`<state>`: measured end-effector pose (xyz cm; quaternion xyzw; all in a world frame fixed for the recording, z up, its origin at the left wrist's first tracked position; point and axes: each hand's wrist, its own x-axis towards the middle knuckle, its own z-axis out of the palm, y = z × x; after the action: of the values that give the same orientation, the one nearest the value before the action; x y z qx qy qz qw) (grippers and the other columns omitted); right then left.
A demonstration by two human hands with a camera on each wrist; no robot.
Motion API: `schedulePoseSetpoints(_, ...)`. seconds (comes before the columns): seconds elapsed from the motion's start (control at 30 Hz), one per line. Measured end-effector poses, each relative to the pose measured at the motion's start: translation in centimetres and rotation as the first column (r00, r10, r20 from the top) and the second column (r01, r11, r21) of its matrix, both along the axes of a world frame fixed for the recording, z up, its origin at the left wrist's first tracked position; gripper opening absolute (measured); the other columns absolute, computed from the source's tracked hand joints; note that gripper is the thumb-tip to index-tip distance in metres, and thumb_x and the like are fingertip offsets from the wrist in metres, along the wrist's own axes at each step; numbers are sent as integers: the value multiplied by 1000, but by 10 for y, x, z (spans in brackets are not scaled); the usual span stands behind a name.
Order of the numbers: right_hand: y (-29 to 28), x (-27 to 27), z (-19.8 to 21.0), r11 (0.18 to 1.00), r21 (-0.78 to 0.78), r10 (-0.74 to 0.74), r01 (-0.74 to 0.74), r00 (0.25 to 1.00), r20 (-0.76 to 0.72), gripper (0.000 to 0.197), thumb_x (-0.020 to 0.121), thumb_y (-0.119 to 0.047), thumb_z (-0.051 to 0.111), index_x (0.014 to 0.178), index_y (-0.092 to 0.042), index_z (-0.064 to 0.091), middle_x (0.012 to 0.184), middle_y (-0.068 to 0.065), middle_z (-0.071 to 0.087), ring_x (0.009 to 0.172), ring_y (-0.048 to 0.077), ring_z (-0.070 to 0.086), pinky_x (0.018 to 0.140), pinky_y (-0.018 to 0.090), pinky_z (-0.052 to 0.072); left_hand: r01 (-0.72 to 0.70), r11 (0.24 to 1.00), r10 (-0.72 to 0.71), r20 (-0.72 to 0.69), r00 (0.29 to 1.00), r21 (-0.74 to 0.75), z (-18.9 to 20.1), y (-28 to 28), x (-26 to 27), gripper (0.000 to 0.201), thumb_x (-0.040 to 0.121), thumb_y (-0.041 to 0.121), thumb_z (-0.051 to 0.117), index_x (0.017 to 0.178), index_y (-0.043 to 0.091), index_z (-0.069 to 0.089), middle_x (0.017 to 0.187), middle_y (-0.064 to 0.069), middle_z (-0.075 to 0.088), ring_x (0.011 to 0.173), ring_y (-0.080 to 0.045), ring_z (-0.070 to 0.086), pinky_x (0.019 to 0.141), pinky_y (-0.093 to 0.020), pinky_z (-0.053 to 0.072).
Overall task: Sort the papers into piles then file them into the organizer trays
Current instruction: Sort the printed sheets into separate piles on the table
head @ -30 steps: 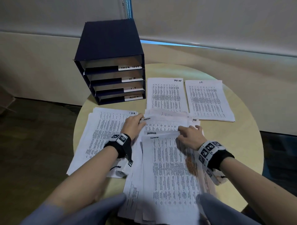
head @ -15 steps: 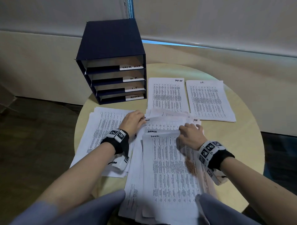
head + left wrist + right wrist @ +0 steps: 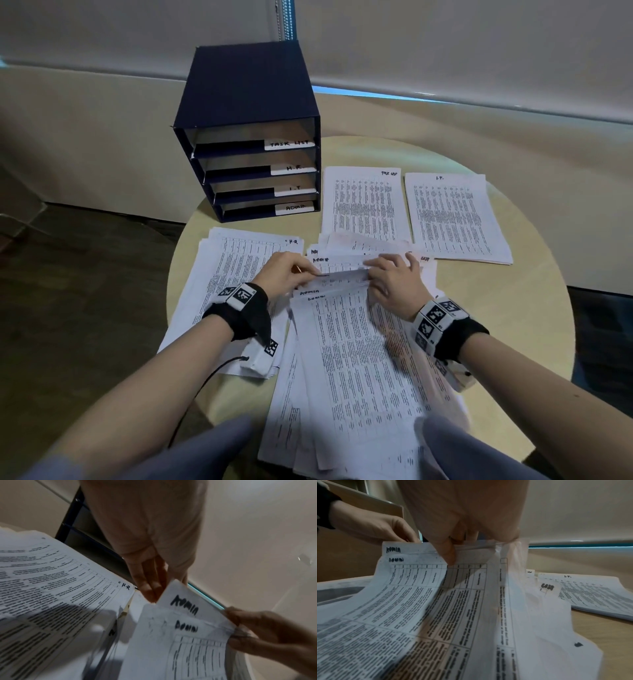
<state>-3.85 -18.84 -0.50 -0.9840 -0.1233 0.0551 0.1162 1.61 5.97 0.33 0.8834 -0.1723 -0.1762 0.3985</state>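
Observation:
A loose spread of printed sheets (image 3: 356, 359) lies in front of me on the round table, the upper ones marked ADMIN (image 3: 187, 605). My left hand (image 3: 291, 274) pinches the far left corner of the top sheets. My right hand (image 3: 394, 277) pinches their far edge, thumb on the print (image 3: 448, 553), and that edge is lifted off the stack. An H.R. pile (image 3: 236, 274) lies under my left wrist. A task list pile (image 3: 363, 205) and an I.T. pile (image 3: 452, 219) lie beyond. The dark blue organizer (image 3: 246, 102) stands at the far left, its four labelled trays holding no papers.
The round wooden table (image 3: 534, 308) has bare surface on its right side and its edge curves close behind the piles. A wall (image 3: 445, 51) runs behind the table, and dark floor (image 3: 68, 308) lies to the left.
Both hands moved closer together at the far edge of the ADMIN sheets and pinched it. That edge has come up off the stack.

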Motion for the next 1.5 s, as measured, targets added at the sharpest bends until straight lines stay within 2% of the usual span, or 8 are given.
schedulePoseSetpoints(0.13, 2, -3, 0, 1000, -18, 25, -25, 1000, 4, 16, 92, -23, 47, 100, -18, 60, 100, -5, 62, 107, 21, 51, 110, 50, 9, -122, 990, 107, -181, 978, -73, -3, -1, 8, 23, 95, 31, 56, 101, 14, 70, 99, -8, 69, 79, -16, 63, 83, -34, 54)
schedulePoseSetpoints(0.3, -5, -9, 4, 996, -21, 93, -92, 995, 29, 19, 92, -17, 50, 110, -22, 55, 101, -6, 65, 101, 18, 58, 110, 44, 15, -22, 952, 13, 29, 1000, 307, -17, -8, 26, 30, 97, 10, 44, 125, 15, 54, 130, -4, 50, 118, -18, 46, 103, -32, 38)
schedulePoseSetpoints(0.5, -11, -13, 6, 996, -42, 85, -83, 995, 48, 35, 91, -9, 45, 123, -22, 39, 87, -6, 63, 90, 19, 60, 108, 43, 20, -85, 947, 32, 173, 984, 310, -18, -17, 30, 13, 85, 9, 64, 89, 18, 57, 93, 0, 60, 83, -19, 55, 68, -24, 40)
schedulePoseSetpoints(0.73, -5, -7, -1, 996, -46, 83, -78, 990, 114, 10, 85, -11, 57, 94, -16, 58, 93, 2, 57, 92, 25, 55, 102, 53, 29, -38, 960, -35, 255, 966, 278, -15, -10, 21, 9, 91, 17, 58, 85, 21, 53, 75, 4, 60, 70, -16, 59, 68, -39, 55)
schedulePoseSetpoints(0.93, 2, -2, 0, 997, -69, 52, -43, 990, 133, 14, 78, -14, 67, 88, -19, 60, 138, 6, 46, 129, 32, 36, 106, 61, 19, 68, 978, -130, 319, 939, 198, -9, -2, 7, 8, 88, 32, 63, 82, 36, 63, 137, 6, 51, 115, -12, 52, 101, -36, 41)
schedulePoseSetpoints(1.03, 4, -2, -3, 997, -36, 65, -62, 996, 69, 11, 86, -17, 59, 96, -22, 61, 128, -4, 54, 129, 23, 38, 110, 57, 7, 124, 977, -153, 168, 974, 172, -5, -2, 5, 1, 83, 27, 71, 84, 27, 70, 147, 4, 41, 131, -15, 40, 112, -45, 30)
schedulePoseSetpoints(1.23, 2, -9, -7, 998, 22, 60, -62, 994, 90, 8, 90, -12, 52, 90, -19, 56, 89, -7, 60, 94, 18, 57, 111, 50, 7, -41, 999, 39, -99, 994, -21, -5, -10, 9, 24, 97, 31, 51, 100, 11, 64, 136, -1, 48, 125, -16, 44, 99, -31, 34)
schedulePoseSetpoints(1.5, -8, -16, 2, 995, 91, 25, -36, 992, 125, 19, 90, -8, 50, 107, -16, 50, 94, -5, 65, 92, 17, 60, 111, 46, 15, -76, 975, 44, 155, 987, 207, -6, -25, 19, 19, 83, 4, 59, 97, 17, 62, 80, 4, 56, 79, -16, 54, 69, -27, 43)
